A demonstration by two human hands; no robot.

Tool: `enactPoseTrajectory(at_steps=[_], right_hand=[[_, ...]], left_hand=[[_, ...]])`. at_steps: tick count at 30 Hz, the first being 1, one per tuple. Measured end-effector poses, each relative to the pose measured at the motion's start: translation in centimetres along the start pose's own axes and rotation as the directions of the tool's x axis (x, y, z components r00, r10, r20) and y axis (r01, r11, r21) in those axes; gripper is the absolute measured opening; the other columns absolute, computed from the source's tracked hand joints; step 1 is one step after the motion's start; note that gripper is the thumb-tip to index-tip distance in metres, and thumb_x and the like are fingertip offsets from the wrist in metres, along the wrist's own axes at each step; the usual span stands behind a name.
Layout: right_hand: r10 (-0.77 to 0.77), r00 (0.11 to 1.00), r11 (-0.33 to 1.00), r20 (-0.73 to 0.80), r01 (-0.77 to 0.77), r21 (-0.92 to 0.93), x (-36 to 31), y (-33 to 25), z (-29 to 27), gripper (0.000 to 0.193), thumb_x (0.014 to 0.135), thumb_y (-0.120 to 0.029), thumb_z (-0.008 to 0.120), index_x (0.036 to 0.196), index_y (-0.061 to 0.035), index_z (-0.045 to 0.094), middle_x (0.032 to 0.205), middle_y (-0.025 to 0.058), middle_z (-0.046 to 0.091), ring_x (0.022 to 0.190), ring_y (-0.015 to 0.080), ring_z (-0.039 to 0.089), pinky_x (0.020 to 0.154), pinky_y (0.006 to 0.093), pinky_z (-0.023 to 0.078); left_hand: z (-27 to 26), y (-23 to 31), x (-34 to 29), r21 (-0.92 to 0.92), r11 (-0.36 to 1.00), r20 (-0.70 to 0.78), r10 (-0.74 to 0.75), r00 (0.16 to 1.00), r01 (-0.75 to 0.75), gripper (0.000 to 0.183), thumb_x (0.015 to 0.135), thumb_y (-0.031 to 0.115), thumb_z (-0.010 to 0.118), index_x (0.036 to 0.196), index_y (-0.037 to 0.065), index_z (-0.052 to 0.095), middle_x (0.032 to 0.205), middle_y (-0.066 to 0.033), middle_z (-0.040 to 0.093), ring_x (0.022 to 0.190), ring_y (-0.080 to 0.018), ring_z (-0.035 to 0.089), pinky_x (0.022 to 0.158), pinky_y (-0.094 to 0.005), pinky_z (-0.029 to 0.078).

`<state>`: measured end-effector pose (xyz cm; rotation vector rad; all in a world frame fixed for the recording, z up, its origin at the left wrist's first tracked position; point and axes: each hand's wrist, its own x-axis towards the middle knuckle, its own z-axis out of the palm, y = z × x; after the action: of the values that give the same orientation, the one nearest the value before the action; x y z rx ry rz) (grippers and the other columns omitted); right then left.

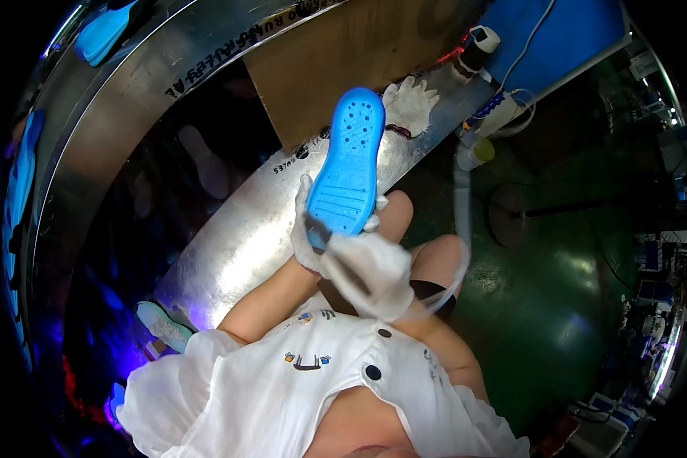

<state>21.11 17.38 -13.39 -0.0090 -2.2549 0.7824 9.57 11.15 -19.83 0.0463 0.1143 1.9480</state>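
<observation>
A bright blue shoe sole [345,164] is held up before me, with small holes in its broad end and grooves across its heel. My left hand [303,233], in a white glove, grips it around the heel end, thumb along the left edge and fingertips showing at the right edge. My right hand [370,275], also white-gloved, is at the lower end of the sole and smeared by motion. A dark blurred patch [318,227] lies between that hand and the heel; whether it is a tool cannot be made out.
A shiny metal worktop [240,221] curves past my left side. On it lie a brown cardboard sheet [298,84] and a loose white glove [411,105]. More blue soles [103,32] sit at the far left. A pale shoe [164,326] rests near my left elbow. A round-based stand [506,214] is right.
</observation>
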Motion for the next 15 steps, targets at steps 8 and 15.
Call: enactPoseTrajectory(at_steps=[8,15], right_hand=[[0.022,1.0,0.997,0.015,-0.023,0.073,-0.5,0.3,0.2,0.019,0.078,-0.002,0.074,0.096,-0.0046,0.069,0.086,0.0102,0.069,0.072,0.0259,0.067,0.065,0.0347,0.054],[0.007,0.992,0.979,0.128,-0.033,0.2,1.0,2.6,-1.7,0.018,0.076,-0.005,0.07,0.094,-0.0085,0.068,0.098,0.0055,0.069,0.075,0.0241,0.066,0.066,0.0322,0.054]], left_hand=[[-4.3,2.5,0.0,0.086,0.985,-0.159,-0.132,0.978,0.147,0.068,0.097,0.053,0.05,0.132,-0.005,0.051,0.117,-0.0229,0.062,0.085,-0.0318,0.064,0.074,-0.0417,0.057],[-2.1,5.8,1.1,0.448,0.848,-0.173,-0.228,0.958,0.283,0.06,0.097,0.047,0.052,0.13,-0.004,0.053,0.117,-0.0212,0.063,0.088,-0.0294,0.064,0.078,-0.0403,0.056]])
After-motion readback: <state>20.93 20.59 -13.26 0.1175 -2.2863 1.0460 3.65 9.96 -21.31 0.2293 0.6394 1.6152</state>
